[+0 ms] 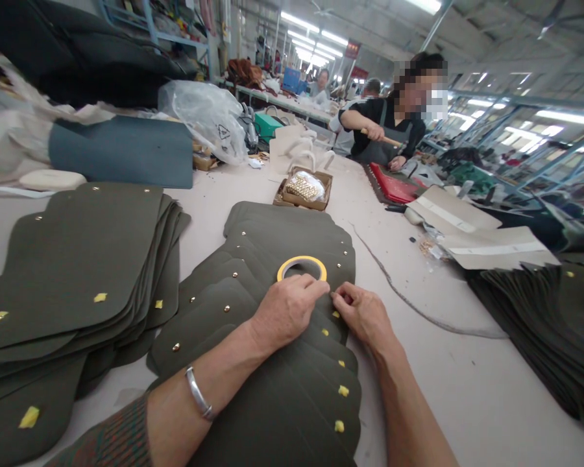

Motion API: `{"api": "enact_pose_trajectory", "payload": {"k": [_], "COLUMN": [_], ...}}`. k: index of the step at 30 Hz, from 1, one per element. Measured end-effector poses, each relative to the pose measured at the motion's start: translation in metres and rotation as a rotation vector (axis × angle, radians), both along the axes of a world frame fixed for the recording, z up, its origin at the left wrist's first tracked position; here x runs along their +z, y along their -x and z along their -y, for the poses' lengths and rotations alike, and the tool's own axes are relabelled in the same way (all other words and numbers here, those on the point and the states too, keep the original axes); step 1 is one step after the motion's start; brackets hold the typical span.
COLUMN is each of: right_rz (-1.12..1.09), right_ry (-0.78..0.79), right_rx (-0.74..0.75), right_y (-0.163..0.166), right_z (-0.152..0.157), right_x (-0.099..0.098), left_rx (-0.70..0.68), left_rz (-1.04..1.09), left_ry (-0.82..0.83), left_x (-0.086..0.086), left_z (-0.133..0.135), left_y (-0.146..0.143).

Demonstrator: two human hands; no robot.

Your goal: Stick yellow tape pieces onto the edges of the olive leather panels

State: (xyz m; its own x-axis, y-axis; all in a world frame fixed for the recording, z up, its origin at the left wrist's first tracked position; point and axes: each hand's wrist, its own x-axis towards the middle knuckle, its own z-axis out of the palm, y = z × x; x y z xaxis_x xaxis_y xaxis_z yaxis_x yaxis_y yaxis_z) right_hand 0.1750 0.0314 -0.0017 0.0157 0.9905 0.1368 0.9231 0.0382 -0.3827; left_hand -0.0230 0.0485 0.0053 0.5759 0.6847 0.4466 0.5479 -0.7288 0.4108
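Observation:
My left hand [285, 308] is closed around the near side of a yellow tape roll [302, 263] that lies on a fanned stack of dark olive leather pieces [253, 311] with brass studs. My right hand [363, 314] is beside it, its fingers pinched together at the roll's edge, apparently on the tape's end. Small yellow tape bits [343, 390] mark the nearer pieces. A silver bangle [198, 392] is on my left wrist.
Another pile of olive pieces [78, 272] with yellow tabs lies at left, more [549, 318] at right. A cardboard box of gold hardware [304, 188] stands behind the stack. Across the table a person [389, 126] swings a hammer over a red piece [394, 185].

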Motion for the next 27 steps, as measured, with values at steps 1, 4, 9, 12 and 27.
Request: {"api": "enact_pose_trajectory", "payload": {"k": [1, 4, 9, 12, 27], "right_rz": [-0.047, -0.223, -0.491, -0.438, -0.174], "right_ry": [0.042, 0.038, -0.267, -0.356, -0.494], "right_rx": [0.027, 0.048, 0.043, 0.186, 0.221], "right_y": [-0.003, -0.007, 0.006, 0.015, 0.026], "right_z": [0.003, 0.010, 0.021, 0.023, 0.023], "right_x": [0.002, 0.003, 0.006, 0.011, 0.002], "left_rx": [-0.008, -0.028, -0.059, -0.052, 0.023], "left_rz": [0.038, 0.113, 0.131, 0.138, -0.060], "left_ry": [0.011, 0.033, 0.033, 0.025, 0.066], "left_x": [0.000, 0.000, 0.000, -0.001, -0.001], "left_z": [-0.001, -0.002, -0.001, 0.000, 0.002], "left_y": [0.001, 0.002, 0.000, -0.001, -0.004]}}
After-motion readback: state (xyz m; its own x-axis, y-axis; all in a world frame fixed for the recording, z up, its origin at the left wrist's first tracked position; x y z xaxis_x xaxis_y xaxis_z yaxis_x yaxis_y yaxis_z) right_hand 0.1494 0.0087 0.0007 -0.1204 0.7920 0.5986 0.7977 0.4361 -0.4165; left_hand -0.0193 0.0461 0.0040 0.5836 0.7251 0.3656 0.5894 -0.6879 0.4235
